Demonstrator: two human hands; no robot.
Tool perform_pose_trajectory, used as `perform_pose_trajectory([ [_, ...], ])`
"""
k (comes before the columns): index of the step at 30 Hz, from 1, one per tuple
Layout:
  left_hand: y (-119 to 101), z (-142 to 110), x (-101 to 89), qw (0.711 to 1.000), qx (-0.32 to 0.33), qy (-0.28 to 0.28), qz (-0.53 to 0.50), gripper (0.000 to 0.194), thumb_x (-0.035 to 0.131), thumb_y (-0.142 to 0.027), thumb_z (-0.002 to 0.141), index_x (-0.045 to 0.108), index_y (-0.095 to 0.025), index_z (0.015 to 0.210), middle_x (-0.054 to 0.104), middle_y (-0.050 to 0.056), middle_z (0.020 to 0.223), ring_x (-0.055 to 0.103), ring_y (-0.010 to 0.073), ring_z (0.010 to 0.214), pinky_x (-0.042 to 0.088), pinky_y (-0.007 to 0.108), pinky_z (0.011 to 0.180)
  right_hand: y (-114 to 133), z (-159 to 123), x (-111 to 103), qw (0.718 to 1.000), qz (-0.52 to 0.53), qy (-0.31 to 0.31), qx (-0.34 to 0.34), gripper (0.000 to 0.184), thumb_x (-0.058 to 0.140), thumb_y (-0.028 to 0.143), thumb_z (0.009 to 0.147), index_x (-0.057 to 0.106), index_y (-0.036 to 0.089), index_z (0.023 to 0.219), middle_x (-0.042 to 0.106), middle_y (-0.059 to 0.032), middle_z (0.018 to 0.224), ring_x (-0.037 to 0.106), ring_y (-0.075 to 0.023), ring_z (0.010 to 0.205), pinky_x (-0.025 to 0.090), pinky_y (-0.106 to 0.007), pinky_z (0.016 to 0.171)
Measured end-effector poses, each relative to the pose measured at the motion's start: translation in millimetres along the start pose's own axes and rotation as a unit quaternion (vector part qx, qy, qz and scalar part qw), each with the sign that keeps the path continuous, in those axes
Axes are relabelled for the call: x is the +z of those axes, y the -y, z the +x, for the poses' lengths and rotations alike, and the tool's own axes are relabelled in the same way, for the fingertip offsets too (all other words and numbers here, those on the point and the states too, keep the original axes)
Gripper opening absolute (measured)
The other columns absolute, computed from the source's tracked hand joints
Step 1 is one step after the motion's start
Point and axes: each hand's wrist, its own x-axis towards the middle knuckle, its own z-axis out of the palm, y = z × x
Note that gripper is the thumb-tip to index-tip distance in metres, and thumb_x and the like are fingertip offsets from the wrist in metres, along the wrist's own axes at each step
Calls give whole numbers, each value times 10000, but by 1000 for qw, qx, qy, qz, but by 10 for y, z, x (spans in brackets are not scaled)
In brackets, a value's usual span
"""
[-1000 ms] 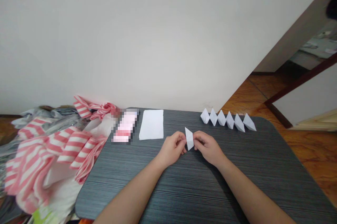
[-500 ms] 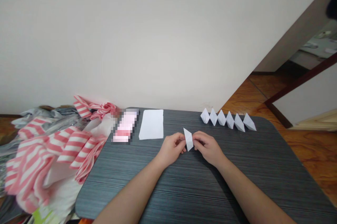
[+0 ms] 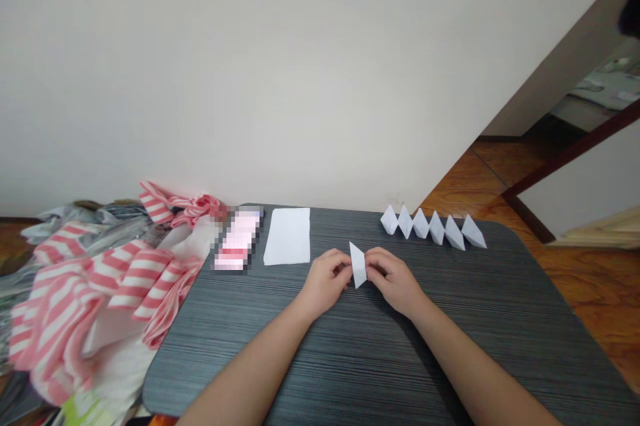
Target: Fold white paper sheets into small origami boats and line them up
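Between my two hands, over the middle of the dark table (image 3: 360, 359), is a folded piece of white paper (image 3: 359, 266) with pointed upper and lower ends. My left hand (image 3: 326, 281) pinches its left edge between thumb and fingers. On the other side, my right hand (image 3: 393, 278) grips the right edge the same way. Several folded white paper shapes (image 3: 437, 229), pointed like diamonds, stand in a row at the back right of the table. A stack of white paper sheets (image 3: 287, 237) lies behind my left hand.
A blurred-out pink and white object (image 3: 239, 239) lies left of the sheets. Beyond the table's left edge is a heap of red-and-white striped cloth (image 3: 120, 286). The wall (image 3: 300, 79) rises right behind the table; wooden floor (image 3: 465, 179) shows at right.
The folded paper has turned very slightly, and my fingers have shifted a little along its edges. The rest looks the same.
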Motion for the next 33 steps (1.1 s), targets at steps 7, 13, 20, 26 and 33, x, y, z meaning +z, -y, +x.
perform_pose_trajectory([
  [7,-18,-12,-25,999,-18,48,14,201,450,-245,835,628,-154,813,578,3,645,525,97,554,393,192,516,-14,-16,6,1000,-11,8,3,151,506,112,825,629,198,818,546,-32,823,542,-150,742,416,-262,657],
  [13,-73,-12,-39,998,-23,50,13,221,441,-262,838,636,-160,834,583,-4,620,523,98,545,380,191,517,-25,-11,4,1000,-17,13,10,131,526,120,816,631,197,817,548,-27,806,534,-146,721,410,-257,645],
  [20,-107,-18,-35,999,-23,35,17,232,448,-285,839,646,-165,856,585,-7,603,524,102,539,386,198,533,22,-10,22,1000,-2,2,27,140,503,136,824,627,196,802,568,-38,828,545,-158,754,424,-267,664],
  [26,-135,-34,-43,999,-3,21,48,211,445,-230,837,647,-171,824,578,-11,598,520,106,559,373,197,543,9,-9,17,997,13,-8,80,125,528,161,802,627,184,730,568,-24,766,534,-145,678,415,-252,619],
  [33,-145,-37,-39,995,36,12,87,227,426,-208,851,643,-169,795,591,1,646,517,107,599,374,202,581,-23,-14,21,992,26,15,120,133,516,181,806,616,182,719,557,11,653,524,-131,611,397,-239,595],
])
